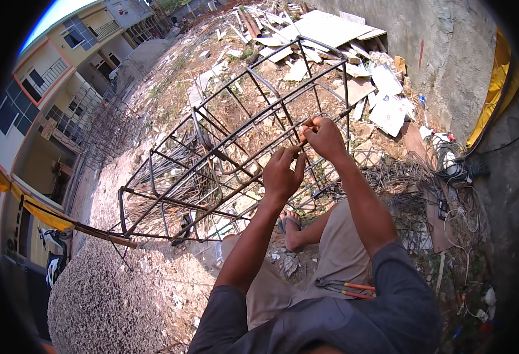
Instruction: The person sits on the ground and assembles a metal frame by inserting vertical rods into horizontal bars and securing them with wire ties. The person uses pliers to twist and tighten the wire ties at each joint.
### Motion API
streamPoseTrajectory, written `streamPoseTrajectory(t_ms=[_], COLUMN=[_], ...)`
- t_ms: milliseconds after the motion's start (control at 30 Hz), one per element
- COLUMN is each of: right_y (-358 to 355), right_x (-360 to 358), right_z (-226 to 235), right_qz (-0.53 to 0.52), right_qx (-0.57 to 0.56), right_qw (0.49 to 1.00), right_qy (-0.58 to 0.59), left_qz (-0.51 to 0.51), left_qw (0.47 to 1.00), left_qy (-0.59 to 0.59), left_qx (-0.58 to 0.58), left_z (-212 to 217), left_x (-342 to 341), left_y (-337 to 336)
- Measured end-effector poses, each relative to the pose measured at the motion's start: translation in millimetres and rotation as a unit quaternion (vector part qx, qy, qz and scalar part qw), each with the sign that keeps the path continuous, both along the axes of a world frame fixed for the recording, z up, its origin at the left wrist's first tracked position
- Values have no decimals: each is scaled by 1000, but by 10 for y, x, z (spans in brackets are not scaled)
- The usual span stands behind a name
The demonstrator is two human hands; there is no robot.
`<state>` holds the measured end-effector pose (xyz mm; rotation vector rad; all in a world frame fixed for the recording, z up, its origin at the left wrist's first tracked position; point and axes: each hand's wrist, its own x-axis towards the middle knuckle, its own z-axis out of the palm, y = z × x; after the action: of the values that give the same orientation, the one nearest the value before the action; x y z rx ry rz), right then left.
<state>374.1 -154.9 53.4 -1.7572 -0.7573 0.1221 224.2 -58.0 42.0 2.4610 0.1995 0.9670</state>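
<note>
The cage (213, 151) of dark bars stands before the person, its near side at both hands. The right hand (324, 139) has its grip closed at a long bar; what it pinches is too small to tell. The left hand (281, 175) is just beside, fingers curled; whether its grip holds anything, I cannot tell. Pliers (357, 290) lie on the lap.

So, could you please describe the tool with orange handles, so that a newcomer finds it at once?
Start from the big metal frame and go down to the beige trousers. There, near the dark shirt, lies the tool. Its paired orange handles set it apart from the plain cloth around it.
</note>
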Motion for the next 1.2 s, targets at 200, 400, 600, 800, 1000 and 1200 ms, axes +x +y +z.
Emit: streamPoseTrajectory(t_ms=[200,400,600,800,1000,1200], right_y=[21,-22,-122,-90,-221,-61], right_x=[173,241,169,191,-1,-104], right_z=[177,189,132,147,23,-94], right_qz=[88,164,176,170,0,-21], right_qx=[-15,24,32,16,-54,94], right_qw=[994,971,976,983,999,995], right_qy=[59,174,127,62,-4,41], left_qz=[-66,-200,-139,-196,-165,-70], left_qw=[905,629,626,605,591,557], left_qy=[-93,-167,-133,-78,-154,-243], left_qx=[-411,-733,-756,-768,-774,-791], left_z=[-364,-336,-147,-284,-350,-366], left_x=[453,719,780,803,753,581], left_y=[337,203,205,411,427,163])
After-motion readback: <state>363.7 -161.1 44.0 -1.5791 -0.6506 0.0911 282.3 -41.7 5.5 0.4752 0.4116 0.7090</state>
